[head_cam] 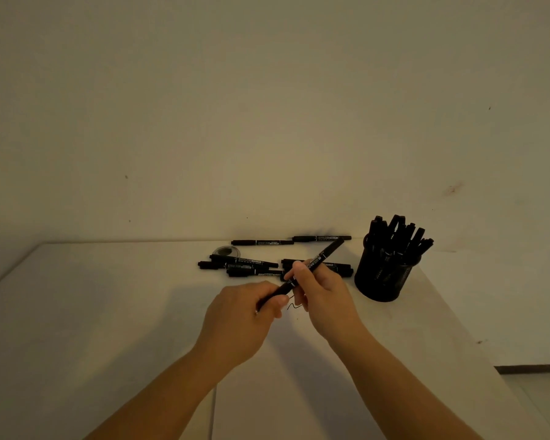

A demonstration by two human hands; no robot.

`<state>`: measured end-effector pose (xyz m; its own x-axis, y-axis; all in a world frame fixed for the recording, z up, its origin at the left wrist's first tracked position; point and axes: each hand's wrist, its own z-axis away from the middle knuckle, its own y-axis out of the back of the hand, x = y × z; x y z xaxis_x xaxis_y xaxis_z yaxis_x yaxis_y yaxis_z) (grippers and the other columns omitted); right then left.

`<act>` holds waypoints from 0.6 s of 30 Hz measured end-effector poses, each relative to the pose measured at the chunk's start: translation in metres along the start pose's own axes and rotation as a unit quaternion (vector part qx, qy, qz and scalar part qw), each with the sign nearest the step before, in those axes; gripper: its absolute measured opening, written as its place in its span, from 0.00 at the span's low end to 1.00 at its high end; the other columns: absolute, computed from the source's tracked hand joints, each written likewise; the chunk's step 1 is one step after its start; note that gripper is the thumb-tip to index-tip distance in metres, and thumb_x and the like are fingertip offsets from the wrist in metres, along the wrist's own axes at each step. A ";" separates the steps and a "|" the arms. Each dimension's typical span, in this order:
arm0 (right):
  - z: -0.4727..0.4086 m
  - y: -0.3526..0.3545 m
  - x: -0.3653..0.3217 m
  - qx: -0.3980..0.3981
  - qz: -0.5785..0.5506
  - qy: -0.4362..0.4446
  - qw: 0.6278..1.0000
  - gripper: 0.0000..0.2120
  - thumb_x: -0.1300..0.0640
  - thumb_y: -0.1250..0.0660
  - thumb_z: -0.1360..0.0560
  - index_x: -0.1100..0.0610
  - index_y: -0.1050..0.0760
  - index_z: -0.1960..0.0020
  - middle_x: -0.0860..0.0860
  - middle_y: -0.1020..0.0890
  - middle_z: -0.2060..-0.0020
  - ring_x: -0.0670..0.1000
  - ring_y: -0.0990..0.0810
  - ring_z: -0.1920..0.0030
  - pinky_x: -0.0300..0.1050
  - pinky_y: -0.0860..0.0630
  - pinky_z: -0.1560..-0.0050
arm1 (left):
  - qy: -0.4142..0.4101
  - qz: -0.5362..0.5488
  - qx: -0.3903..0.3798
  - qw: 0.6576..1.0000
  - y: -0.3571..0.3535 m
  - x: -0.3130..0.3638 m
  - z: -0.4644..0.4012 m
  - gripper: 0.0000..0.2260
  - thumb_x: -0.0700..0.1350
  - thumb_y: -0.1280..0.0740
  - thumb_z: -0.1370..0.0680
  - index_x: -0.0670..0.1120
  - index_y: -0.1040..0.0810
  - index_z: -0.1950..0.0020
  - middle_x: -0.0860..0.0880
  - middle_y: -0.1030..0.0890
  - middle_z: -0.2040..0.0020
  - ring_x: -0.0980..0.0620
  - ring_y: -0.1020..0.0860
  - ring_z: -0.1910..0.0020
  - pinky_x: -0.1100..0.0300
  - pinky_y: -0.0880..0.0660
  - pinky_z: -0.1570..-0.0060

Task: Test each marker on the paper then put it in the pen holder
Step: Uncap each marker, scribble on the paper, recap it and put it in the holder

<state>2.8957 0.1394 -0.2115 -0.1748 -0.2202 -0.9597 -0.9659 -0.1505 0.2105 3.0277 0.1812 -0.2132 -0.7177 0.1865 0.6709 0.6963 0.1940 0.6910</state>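
I hold one black marker [318, 260] slanted above the white paper [299, 360]. My right hand [322, 296] grips its barrel near the middle. My left hand [245, 315] pinches its lower end, where the cap sits; whether the cap is on or off is hidden by the fingers. A small black squiggle [294, 307] shows on the paper between my hands. Several more black markers [241, 266] lie loose behind my hands. The black mesh pen holder [383, 277] stands at the right, with several markers upright in it.
Two markers [262, 242] lie end to end along the table's back edge by the wall. A small round dark lid or dish [226, 250] sits behind the loose pile. The white table [92, 312] ends just right of the holder.
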 end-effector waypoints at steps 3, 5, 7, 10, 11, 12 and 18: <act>-0.005 -0.005 0.005 0.071 -0.057 -0.056 0.994 0.14 0.50 0.41 0.22 0.53 0.24 0.63 0.46 0.26 0.79 0.42 0.29 0.76 0.35 0.32 0.73 | -0.047 -0.116 0.073 0.989 -0.002 -0.003 0.002 0.07 0.54 0.39 0.24 0.56 0.22 0.53 0.58 0.20 0.62 0.59 0.24 0.65 0.67 0.32 0.67; -0.016 0.008 0.004 0.176 -0.121 -0.122 0.969 0.14 0.50 0.41 0.22 0.54 0.26 0.63 0.47 0.27 0.76 0.45 0.30 0.75 0.40 0.34 0.72 | -0.050 -0.151 0.101 0.982 0.001 -0.013 0.006 0.09 0.53 0.38 0.24 0.53 0.20 0.49 0.56 0.18 0.59 0.55 0.22 0.64 0.64 0.31 0.67; -0.021 0.030 0.005 0.230 -0.156 -0.123 0.953 0.14 0.50 0.40 0.23 0.54 0.26 0.64 0.47 0.28 0.76 0.44 0.32 0.76 0.40 0.35 0.72 | -0.003 -0.151 0.084 0.985 0.009 -0.028 0.014 0.10 0.54 0.40 0.23 0.54 0.21 0.51 0.56 0.18 0.58 0.53 0.21 0.62 0.58 0.26 0.63; -0.013 0.043 0.014 0.203 -0.063 -0.069 0.975 0.14 0.48 0.41 0.23 0.53 0.25 0.62 0.46 0.27 0.79 0.41 0.32 0.78 0.34 0.33 0.76 | 0.078 -0.171 -0.019 0.982 0.019 -0.057 0.026 0.12 0.55 0.48 0.21 0.52 0.29 0.56 0.54 0.22 0.59 0.53 0.23 0.60 0.53 0.25 0.58; -0.009 0.043 0.018 0.199 -0.044 -0.066 0.977 0.13 0.49 0.41 0.23 0.53 0.25 0.61 0.46 0.26 0.78 0.41 0.31 0.78 0.34 0.32 0.75 | 0.093 -0.182 -0.050 0.978 0.021 -0.063 0.028 0.11 0.54 0.49 0.20 0.51 0.32 0.56 0.52 0.24 0.58 0.53 0.23 0.59 0.54 0.26 0.57; -0.007 0.042 0.022 0.201 -0.033 -0.066 0.977 0.12 0.49 0.41 0.23 0.54 0.24 0.60 0.47 0.24 0.76 0.42 0.30 0.77 0.35 0.32 0.74 | 0.103 -0.185 -0.073 0.975 0.021 -0.066 0.030 0.11 0.52 0.49 0.20 0.50 0.33 0.56 0.51 0.26 0.57 0.52 0.25 0.57 0.55 0.27 0.56; -0.005 0.031 0.036 0.180 -0.039 -0.082 0.979 0.09 0.52 0.41 0.22 0.54 0.24 0.56 0.51 0.20 0.70 0.41 0.27 0.76 0.35 0.31 0.72 | 0.088 -0.156 -0.113 0.977 0.011 -0.062 0.041 0.09 0.52 0.48 0.20 0.50 0.34 0.56 0.53 0.32 0.59 0.53 0.30 0.60 0.60 0.34 0.60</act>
<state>2.8601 0.1219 -0.2389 -0.0978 -0.0588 -0.9935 -0.9769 0.1961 0.0846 3.0796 0.2114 -0.2582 -0.8978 -0.0201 0.4399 0.4401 -0.0074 0.8979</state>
